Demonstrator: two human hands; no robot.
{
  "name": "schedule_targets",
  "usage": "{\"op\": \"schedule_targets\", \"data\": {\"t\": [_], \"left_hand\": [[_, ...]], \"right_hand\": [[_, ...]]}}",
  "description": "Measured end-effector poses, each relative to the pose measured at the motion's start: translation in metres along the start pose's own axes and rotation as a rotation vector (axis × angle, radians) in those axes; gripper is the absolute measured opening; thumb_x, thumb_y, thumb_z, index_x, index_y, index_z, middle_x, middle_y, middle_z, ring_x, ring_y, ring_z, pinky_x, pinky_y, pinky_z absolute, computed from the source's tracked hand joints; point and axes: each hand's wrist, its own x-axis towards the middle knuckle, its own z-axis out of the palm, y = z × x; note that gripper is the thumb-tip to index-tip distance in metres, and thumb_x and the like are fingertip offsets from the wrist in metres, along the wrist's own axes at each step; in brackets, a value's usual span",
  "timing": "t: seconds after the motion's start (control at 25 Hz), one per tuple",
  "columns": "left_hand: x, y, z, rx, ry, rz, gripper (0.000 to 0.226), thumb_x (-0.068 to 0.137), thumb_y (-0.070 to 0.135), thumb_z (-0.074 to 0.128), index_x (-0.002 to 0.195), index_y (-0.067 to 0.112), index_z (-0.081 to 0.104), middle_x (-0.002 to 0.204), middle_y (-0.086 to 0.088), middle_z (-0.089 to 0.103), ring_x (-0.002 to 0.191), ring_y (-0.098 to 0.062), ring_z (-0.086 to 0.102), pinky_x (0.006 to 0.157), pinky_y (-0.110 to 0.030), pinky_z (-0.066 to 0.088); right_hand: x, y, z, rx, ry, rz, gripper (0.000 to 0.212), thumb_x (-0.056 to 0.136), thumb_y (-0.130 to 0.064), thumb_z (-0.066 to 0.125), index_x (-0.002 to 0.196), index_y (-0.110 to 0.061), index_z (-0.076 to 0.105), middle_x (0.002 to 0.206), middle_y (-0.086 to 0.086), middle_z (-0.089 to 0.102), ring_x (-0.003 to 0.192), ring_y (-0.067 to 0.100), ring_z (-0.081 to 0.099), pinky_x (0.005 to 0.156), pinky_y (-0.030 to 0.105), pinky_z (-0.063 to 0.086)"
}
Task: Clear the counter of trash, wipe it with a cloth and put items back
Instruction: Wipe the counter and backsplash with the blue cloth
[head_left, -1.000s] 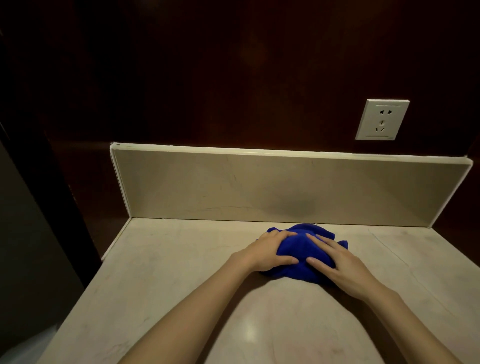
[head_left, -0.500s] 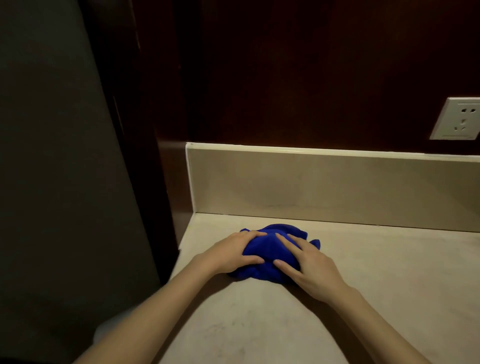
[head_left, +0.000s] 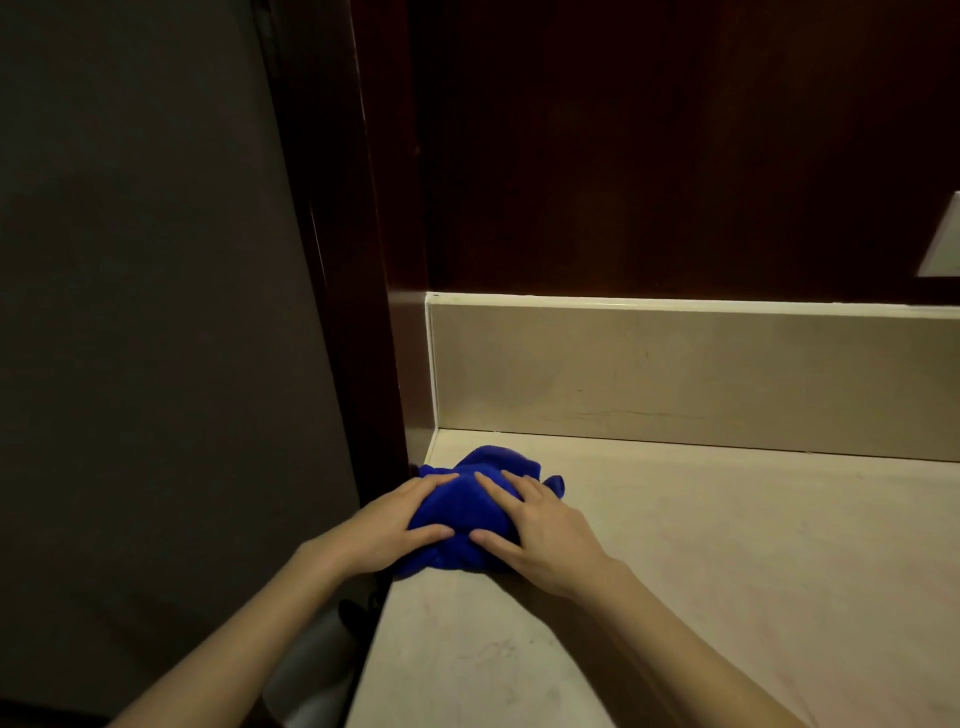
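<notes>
Both hands press flat on the bunched blue cloth (head_left: 462, 512), the left hand (head_left: 387, 527) with fingers spread over its left side, the right hand (head_left: 540, 535) likewise on its right; neither curls round it. The cloth lies at the counter (head_left: 675, 597) left edge, near the back corner under the backsplash (head_left: 675, 374), a fold already overhanging. One more push leftward could slide it off into the dark gap beside the wall panel (head_left: 156, 312), or knock knuckles on the door frame (head_left: 363, 312). The corner itself may be missed.
</notes>
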Motion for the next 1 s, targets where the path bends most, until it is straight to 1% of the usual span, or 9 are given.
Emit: {"op": "schedule_targets", "data": {"t": [0.08, 0.12, 0.2, 0.4, 0.56, 0.8, 0.92, 1.0], "left_hand": [[-0.002, 0.005, 0.004, -0.014, -0.015, -0.010, 0.062, 0.095, 0.037, 0.053, 0.147, 0.040, 0.020, 0.148, 0.011, 0.035, 0.126, -0.005, 0.043, 0.108, -0.030, 0.039], [-0.003, 0.007, 0.005, -0.001, -0.014, -0.020, 0.062, 0.096, 0.038, 0.051, 0.148, 0.041, 0.017, 0.150, 0.011, 0.034, 0.128, -0.006, 0.042, 0.109, -0.031, 0.038], [-0.004, 0.013, 0.009, 0.015, -0.006, -0.047, 0.064, 0.097, 0.040, 0.049, 0.149, 0.041, 0.012, 0.152, 0.009, 0.033, 0.130, -0.008, 0.041, 0.111, -0.033, 0.037], [0.002, 0.042, 0.025, 0.076, -0.029, -0.065, 0.065, 0.098, 0.042, 0.046, 0.150, 0.041, 0.008, 0.151, 0.007, 0.037, 0.128, -0.010, 0.045, 0.106, -0.027, 0.039], [0.016, 0.085, 0.050, 0.073, -0.016, -0.036, 0.065, 0.098, 0.040, 0.047, 0.151, 0.037, 0.011, 0.152, 0.007, 0.035, 0.131, -0.013, 0.043, 0.107, -0.029, 0.039], [0.062, 0.152, 0.099, 0.082, -0.034, 0.052, 0.064, 0.097, 0.042, 0.048, 0.151, 0.038, 0.015, 0.151, 0.009, 0.037, 0.132, -0.014, 0.043, 0.110, -0.034, 0.037], [0.084, 0.187, 0.125, 0.079, -0.045, 0.104, 0.064, 0.097, 0.041, 0.049, 0.151, 0.036, 0.015, 0.153, 0.010, 0.034, 0.134, -0.014, 0.041, 0.110, -0.032, 0.035], [0.099, 0.212, 0.141, 0.090, -0.051, 0.157, 0.064, 0.097, 0.040, 0.049, 0.151, 0.035, 0.015, 0.153, 0.010, 0.033, 0.135, -0.015, 0.039, 0.111, -0.032, 0.033]], "right_hand": [[-0.001, 0.005, 0.001, 0.010, -0.010, -0.018, 0.076, 0.083, -0.076, 0.019, 0.150, -0.041, 0.007, 0.157, -0.004, 0.023, 0.143, 0.020, 0.023, 0.110, 0.041, 0.036], [-0.001, 0.008, 0.000, 0.018, -0.015, -0.026, 0.071, 0.088, -0.070, 0.027, 0.150, -0.041, 0.008, 0.157, -0.004, 0.023, 0.143, 0.020, 0.023, 0.110, 0.040, 0.037], [-0.005, 0.012, -0.003, 0.033, -0.025, -0.044, 0.067, 0.091, -0.064, 0.034, 0.150, -0.041, 0.009, 0.157, -0.004, 0.024, 0.143, 0.019, 0.024, 0.110, 0.040, 0.037], [-0.024, 0.036, -0.021, 0.041, -0.005, -0.086, 0.065, 0.094, -0.058, 0.039, 0.150, -0.039, 0.014, 0.155, -0.005, 0.028, 0.139, 0.015, 0.030, 0.107, 0.035, 0.037], [-0.052, 0.074, -0.042, 0.047, -0.006, -0.090, 0.064, 0.093, -0.057, 0.040, 0.150, -0.040, 0.015, 0.154, -0.009, 0.028, 0.139, 0.011, 0.030, 0.106, 0.032, 0.037], [-0.102, 0.148, -0.074, 0.043, -0.001, 0.007, 0.064, 0.092, -0.059, 0.041, 0.148, -0.043, 0.014, 0.154, -0.013, 0.028, 0.139, 0.008, 0.029, 0.107, 0.030, 0.036], [-0.129, 0.185, -0.088, 0.055, 0.000, 0.073, 0.065, 0.092, -0.059, 0.043, 0.148, -0.044, 0.015, 0.154, -0.013, 0.027, 0.138, 0.008, 0.030, 0.108, 0.030, 0.036], [-0.148, 0.211, -0.097, 0.058, 0.009, 0.124, 0.065, 0.091, -0.059, 0.043, 0.147, -0.046, 0.015, 0.154, -0.014, 0.027, 0.138, 0.007, 0.031, 0.108, 0.030, 0.036]]}}
